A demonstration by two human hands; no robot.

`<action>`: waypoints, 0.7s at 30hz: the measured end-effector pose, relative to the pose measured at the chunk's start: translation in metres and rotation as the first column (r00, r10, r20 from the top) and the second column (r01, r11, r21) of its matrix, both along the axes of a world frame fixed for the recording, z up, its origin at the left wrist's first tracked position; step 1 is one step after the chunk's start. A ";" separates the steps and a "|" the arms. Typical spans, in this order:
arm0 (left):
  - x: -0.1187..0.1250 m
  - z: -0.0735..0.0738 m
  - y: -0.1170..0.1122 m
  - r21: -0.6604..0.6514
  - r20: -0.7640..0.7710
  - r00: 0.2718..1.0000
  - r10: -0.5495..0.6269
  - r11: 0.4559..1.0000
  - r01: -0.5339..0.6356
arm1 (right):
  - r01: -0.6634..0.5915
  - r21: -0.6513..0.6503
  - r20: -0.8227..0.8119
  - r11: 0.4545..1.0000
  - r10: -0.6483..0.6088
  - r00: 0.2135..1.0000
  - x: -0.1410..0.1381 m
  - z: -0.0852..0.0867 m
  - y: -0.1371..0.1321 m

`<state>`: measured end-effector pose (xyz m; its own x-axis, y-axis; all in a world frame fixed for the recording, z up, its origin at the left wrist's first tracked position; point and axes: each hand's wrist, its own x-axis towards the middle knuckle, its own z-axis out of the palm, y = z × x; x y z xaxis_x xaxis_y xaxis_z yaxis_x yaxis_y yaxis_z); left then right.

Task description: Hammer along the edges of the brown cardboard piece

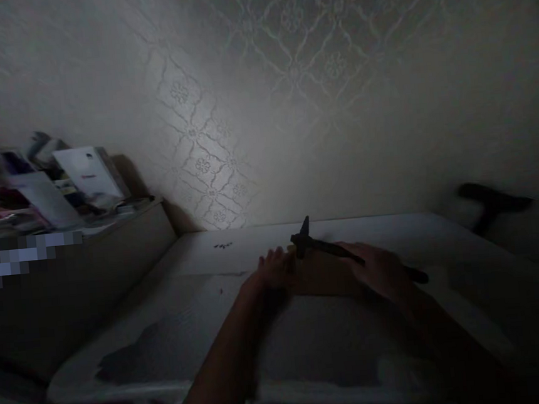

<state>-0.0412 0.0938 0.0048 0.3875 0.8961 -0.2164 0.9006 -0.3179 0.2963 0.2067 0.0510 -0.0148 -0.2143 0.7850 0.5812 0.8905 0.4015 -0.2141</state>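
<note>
A dark hammer (334, 247) is in my right hand (374, 267), which is wrapped round its handle. The hammer's head is over the left end of a brown board (325, 275), close to my left hand. That flat board, wooden by its look, lies on the table. My left hand (275, 267) is at the board's left end with its fingers bent; what they pinch is too dark to make out. Several small dark pieces, nail-like (223, 245), lie on the table to the left of my left hand.
The pale table (204, 321) meets a patterned wall (289, 99) at the back. On the left, a raised cabinet (132, 252) carries a white box (88, 172) and clutter. The hammer's shadow (493, 202) falls at the right. Light is dim.
</note>
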 end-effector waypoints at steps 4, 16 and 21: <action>0.000 0.002 0.000 -0.002 -0.029 1.000 -0.006 1.000 0.006 | -0.023 -0.021 0.012 1.000 0.023 1.000 0.000 0.002 -0.001; 0.000 0.004 -0.001 0.005 -0.084 0.996 -0.030 1.000 0.030 | 0.012 -0.014 -0.015 1.000 -0.012 1.000 0.000 0.003 -0.002; -0.001 0.002 0.000 0.004 -0.082 0.996 -0.025 1.000 0.025 | -0.003 -0.029 0.014 1.000 0.003 1.000 -0.001 0.002 -0.002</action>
